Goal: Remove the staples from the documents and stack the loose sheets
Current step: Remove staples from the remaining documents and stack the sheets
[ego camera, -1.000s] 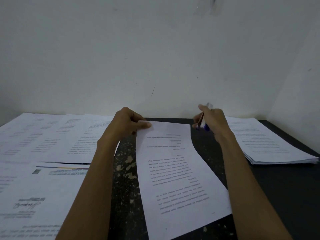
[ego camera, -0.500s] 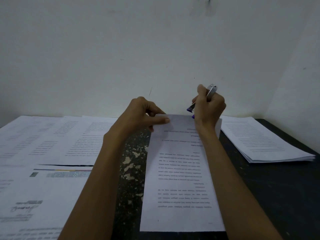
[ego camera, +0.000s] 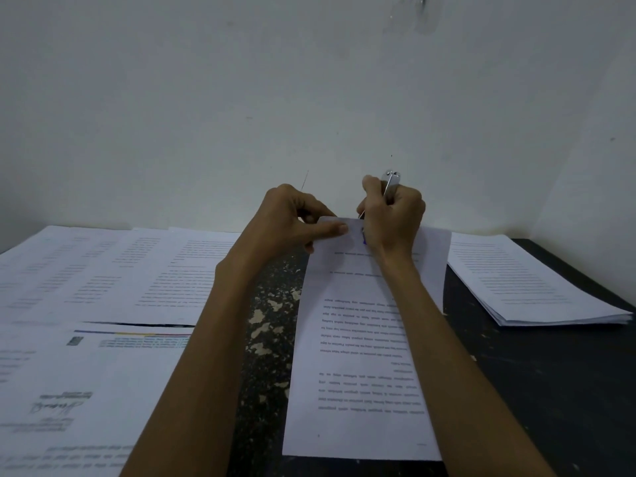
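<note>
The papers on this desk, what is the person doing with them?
A person works on one document. The left hand pinches its far corner, and the right hand grips a metal tool with the tip at that corner. A stack lies to the right, more papers to the left.

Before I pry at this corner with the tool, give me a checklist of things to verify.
1. Left hand pinches the far corner of the document: ok.
2. Right hand is wrapped round the tool: ok.
3. Tool's thin tip sits at the page edge beside the left thumb: ok.
4. Staple in sight and caught by the tip: cannot tell, the hands hide it.
5. Rest of the document lies flat on the table: ok.
6. Stack on the right is ready for loose sheets: ok.
</note>
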